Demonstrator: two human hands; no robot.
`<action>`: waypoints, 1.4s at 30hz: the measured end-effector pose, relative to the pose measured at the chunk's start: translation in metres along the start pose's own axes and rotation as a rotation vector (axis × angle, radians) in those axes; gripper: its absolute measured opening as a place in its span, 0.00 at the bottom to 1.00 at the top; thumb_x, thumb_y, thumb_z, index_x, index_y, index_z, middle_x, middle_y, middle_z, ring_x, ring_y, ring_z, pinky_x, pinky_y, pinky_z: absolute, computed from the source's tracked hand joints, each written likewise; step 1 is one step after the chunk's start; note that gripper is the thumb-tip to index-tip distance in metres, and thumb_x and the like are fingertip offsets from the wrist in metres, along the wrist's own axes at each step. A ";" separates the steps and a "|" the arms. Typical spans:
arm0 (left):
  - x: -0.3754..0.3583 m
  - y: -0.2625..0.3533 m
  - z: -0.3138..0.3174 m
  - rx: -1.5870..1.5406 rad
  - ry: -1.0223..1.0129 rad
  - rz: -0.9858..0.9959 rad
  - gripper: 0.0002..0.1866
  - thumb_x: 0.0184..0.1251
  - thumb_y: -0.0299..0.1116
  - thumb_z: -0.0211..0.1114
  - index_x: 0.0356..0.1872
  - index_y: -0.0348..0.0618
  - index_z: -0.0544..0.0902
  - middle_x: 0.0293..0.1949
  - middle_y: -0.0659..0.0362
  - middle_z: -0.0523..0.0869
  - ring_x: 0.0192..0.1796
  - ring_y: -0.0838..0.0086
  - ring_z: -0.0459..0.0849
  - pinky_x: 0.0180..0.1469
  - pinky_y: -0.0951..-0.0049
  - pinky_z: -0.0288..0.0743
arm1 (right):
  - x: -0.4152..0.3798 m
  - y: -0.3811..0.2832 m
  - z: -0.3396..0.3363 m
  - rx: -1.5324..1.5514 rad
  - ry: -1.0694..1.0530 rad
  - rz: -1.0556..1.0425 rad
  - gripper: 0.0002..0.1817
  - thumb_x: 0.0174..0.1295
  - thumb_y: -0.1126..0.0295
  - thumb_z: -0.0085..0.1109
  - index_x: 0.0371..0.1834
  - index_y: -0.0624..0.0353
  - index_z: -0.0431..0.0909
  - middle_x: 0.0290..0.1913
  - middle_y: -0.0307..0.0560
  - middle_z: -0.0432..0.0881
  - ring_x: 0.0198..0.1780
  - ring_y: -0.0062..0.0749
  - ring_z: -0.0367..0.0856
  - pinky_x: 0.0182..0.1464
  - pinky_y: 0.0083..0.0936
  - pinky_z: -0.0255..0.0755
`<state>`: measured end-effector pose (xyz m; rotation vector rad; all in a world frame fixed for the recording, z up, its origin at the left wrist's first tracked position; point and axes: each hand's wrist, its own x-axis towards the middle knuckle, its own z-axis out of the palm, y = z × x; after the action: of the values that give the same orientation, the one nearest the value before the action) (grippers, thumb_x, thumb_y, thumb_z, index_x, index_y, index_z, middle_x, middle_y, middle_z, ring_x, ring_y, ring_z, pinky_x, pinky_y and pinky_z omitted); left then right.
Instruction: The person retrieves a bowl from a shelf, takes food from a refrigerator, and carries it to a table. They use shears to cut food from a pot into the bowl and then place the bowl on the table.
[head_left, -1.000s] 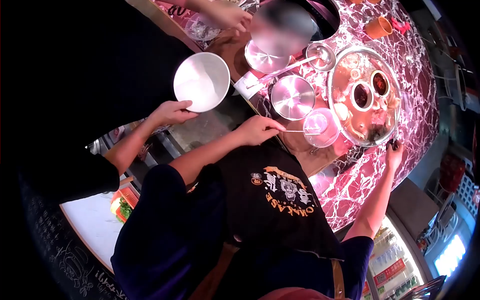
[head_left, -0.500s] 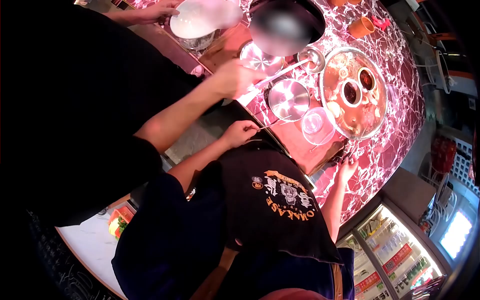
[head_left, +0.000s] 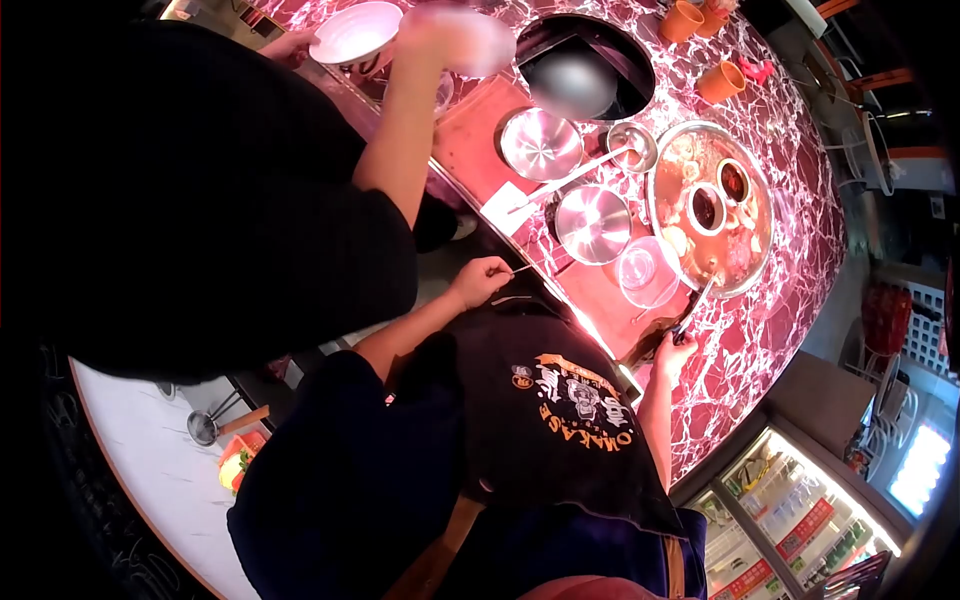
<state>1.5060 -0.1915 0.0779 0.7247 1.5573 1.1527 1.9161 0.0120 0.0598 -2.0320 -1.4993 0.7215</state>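
My left hand (head_left: 482,280) is at the counter's front edge, thumb and fingers pinched on a thin stick (head_left: 523,268). That stick points toward a shiny steel bowl (head_left: 594,224). Over on the right, my right hand (head_left: 677,352) is closed around the dark handle of a slim utensil (head_left: 707,295). Its pale end reaches to the near rim of a broad round pot (head_left: 655,215) of broth with food pieces. Two small cups of dark sauce (head_left: 707,208) stand inside the pot. Between my hands, a clear plastic bowl (head_left: 648,272) sits on a reddish board (head_left: 606,300).
At left, a person in black (head_left: 240,200) holds a white bowl (head_left: 358,32). A ladle (head_left: 632,147) lies across the marbled counter, near another steel bowl (head_left: 541,145). Beyond is a dark round opening (head_left: 632,70) in the counter. Orange cups (head_left: 722,82) stand farther back.
The other person has put down the ladle and moved that arm up toward the white bowl, which has tilted. My right hand has shifted slightly down, and its utensil now shows at the pot's rim.
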 end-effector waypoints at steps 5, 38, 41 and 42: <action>-0.001 -0.003 -0.006 -0.014 0.067 0.016 0.06 0.68 0.29 0.63 0.39 0.37 0.84 0.27 0.66 0.82 0.28 0.85 0.77 0.31 0.82 0.70 | 0.000 -0.016 -0.007 0.012 -0.016 0.071 0.24 0.61 0.76 0.64 0.57 0.65 0.64 0.48 0.52 0.78 0.46 0.35 0.81 0.53 0.29 0.75; 0.004 -0.001 -0.003 -0.104 0.129 0.048 0.05 0.69 0.30 0.64 0.38 0.40 0.84 0.23 0.67 0.78 0.24 0.86 0.73 0.26 0.83 0.65 | -0.018 -0.027 0.012 -0.096 0.081 -0.059 0.23 0.62 0.66 0.66 0.55 0.63 0.67 0.50 0.58 0.80 0.50 0.49 0.82 0.55 0.39 0.74; 0.005 0.000 -0.004 -0.092 0.118 0.030 0.05 0.69 0.30 0.64 0.38 0.40 0.84 0.23 0.67 0.78 0.24 0.86 0.73 0.26 0.83 0.65 | -0.016 -0.029 0.013 -0.095 0.076 -0.038 0.24 0.62 0.65 0.66 0.56 0.62 0.67 0.50 0.58 0.80 0.50 0.49 0.82 0.56 0.40 0.74; 0.006 0.000 -0.003 -0.092 0.114 0.030 0.05 0.69 0.30 0.64 0.38 0.40 0.84 0.23 0.67 0.78 0.24 0.86 0.73 0.26 0.83 0.65 | -0.016 -0.028 0.012 -0.086 0.069 -0.036 0.24 0.62 0.65 0.66 0.56 0.62 0.67 0.50 0.59 0.80 0.50 0.49 0.82 0.56 0.40 0.74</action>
<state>1.5014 -0.1869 0.0757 0.6323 1.5817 1.2981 1.8845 0.0047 0.0718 -2.0655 -1.5478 0.5759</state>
